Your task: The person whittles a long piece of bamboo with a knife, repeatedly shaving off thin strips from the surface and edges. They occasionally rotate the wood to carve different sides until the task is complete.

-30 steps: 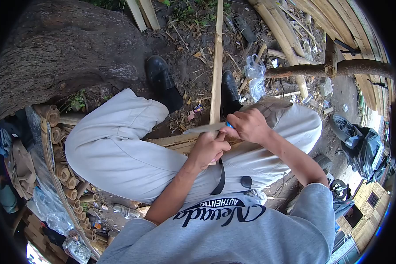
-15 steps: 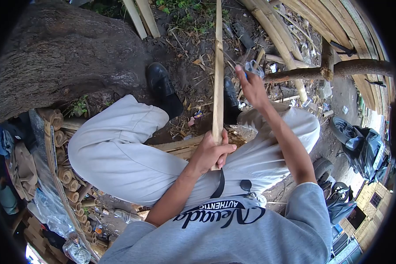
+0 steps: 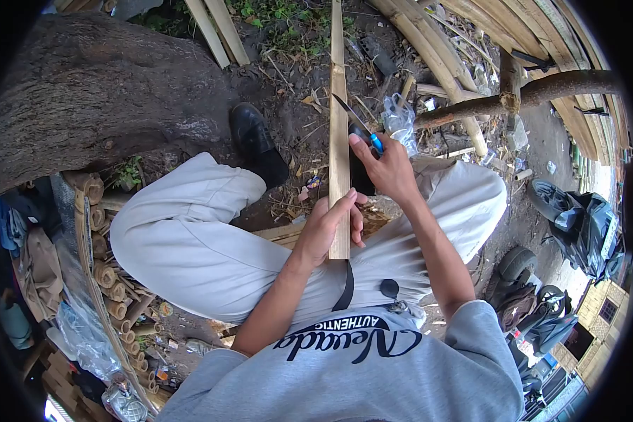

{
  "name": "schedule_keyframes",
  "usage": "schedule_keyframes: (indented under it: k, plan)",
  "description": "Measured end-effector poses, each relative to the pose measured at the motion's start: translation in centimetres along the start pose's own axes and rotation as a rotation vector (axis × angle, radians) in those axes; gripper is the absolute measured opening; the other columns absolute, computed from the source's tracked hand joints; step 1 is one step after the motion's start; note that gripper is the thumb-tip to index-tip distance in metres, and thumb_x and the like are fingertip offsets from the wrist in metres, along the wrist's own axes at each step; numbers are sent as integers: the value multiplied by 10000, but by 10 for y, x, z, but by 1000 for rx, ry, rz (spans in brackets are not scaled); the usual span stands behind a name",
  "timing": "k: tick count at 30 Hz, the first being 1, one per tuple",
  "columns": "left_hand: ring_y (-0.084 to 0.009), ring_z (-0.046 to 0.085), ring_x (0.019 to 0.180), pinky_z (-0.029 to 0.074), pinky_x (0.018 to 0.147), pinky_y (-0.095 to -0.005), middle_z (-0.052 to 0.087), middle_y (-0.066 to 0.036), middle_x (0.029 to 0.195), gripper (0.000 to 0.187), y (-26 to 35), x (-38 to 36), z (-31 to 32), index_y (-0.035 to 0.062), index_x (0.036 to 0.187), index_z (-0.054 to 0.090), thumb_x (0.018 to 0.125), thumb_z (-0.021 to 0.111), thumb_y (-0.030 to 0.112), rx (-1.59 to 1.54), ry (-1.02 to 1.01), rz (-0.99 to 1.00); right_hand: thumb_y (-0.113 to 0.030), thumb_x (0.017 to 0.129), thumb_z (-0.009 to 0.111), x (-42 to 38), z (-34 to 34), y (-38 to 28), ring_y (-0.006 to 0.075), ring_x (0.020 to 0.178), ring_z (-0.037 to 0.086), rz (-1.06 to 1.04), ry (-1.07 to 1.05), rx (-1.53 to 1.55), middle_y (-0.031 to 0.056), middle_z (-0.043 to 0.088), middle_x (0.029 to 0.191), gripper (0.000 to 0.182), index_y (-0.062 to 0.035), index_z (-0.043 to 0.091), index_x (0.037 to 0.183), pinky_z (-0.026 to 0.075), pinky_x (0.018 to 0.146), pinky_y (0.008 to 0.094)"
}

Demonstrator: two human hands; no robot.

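Observation:
A long, pale bamboo strip (image 3: 338, 105) runs from my lap up past the top of the view. My left hand (image 3: 323, 228) is wrapped round it near its lower end, thumb along the face and fingers showing on the far side. My right hand (image 3: 389, 169) grips a knife (image 3: 359, 121) by its blue handle. The dark blade points up and left, its tip overlapping the strip's right edge in this view. Both hands are above my lap, between my pale trouser legs (image 3: 190, 239).
A thick tree trunk (image 3: 112, 105) lies on the left above a stack of bamboo poles (image 3: 109, 274). Split bamboo (image 3: 429, 49) and a branch (image 3: 527, 95) stand at the upper right. Motorcycles (image 3: 577, 225) are parked at the right. Leaves and plastic litter the ground.
My right hand with the knife has come down and left, closer to the strip. The strip's lower end has shifted slightly up and left, and my left thumb now lies along it.

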State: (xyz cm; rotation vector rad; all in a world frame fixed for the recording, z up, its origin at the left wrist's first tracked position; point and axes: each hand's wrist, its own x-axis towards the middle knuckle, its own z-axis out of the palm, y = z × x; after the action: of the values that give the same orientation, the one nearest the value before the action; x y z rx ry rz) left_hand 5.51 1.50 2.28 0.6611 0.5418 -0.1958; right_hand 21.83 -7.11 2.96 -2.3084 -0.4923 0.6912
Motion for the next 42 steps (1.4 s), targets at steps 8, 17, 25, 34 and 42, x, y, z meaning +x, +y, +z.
schedule_keyframes:
  k: [8, 17, 25, 34, 42]
  plan:
    - [-129, 543, 445, 497, 383, -284, 496, -38, 653, 973, -14, 4, -19, -83, 1239, 519, 964, 167, 782, -296, -89, -3, -434, 1039, 520, -7, -9, 0, 484, 651, 575, -213, 38, -80, 255, 574, 650, 533, 45, 613, 824, 449, 623, 504]
    - [-124, 537, 485, 512, 422, -283, 507, -49, 753, 1206, -11, -2, -17, -107, 1382, 410, 832, 92, 918, -377, -128, 33, -445, 1070, 459, -17, 3, 9, 336, 713, 574, -152, -133, 58, 207, 615, 733, 549, 61, 591, 903, 462, 683, 427]
    - [-170, 611, 581, 559, 505, -318, 600, -111, 872, 1170, -12, 2, -14, -102, 1457, 338, 872, 105, 883, -275, -135, 79, -468, 1027, 570, -20, -5, 1, 87, 608, 457, -57, -81, 134, 20, 552, 681, 523, 42, 647, 937, 395, 550, 289]
    - [-189, 659, 891, 563, 854, -324, 660, -125, 1031, 1169, -4, -1, -4, -42, 1446, 428, 849, 78, 900, -294, -24, 47, -182, 942, 646, -76, -7, -6, 90, 599, 577, -116, -335, 354, 63, 630, 655, 226, -1, 715, 1058, 474, 588, 290]
    - [-151, 642, 738, 572, 692, -286, 654, -117, 980, 996, -11, 7, -19, -40, 1424, 439, 950, 199, 802, -291, -73, 116, -212, 966, 621, -89, -27, 30, 55, 545, 466, -12, -343, 832, -19, 601, 669, 237, 8, 710, 965, 337, 504, 244]
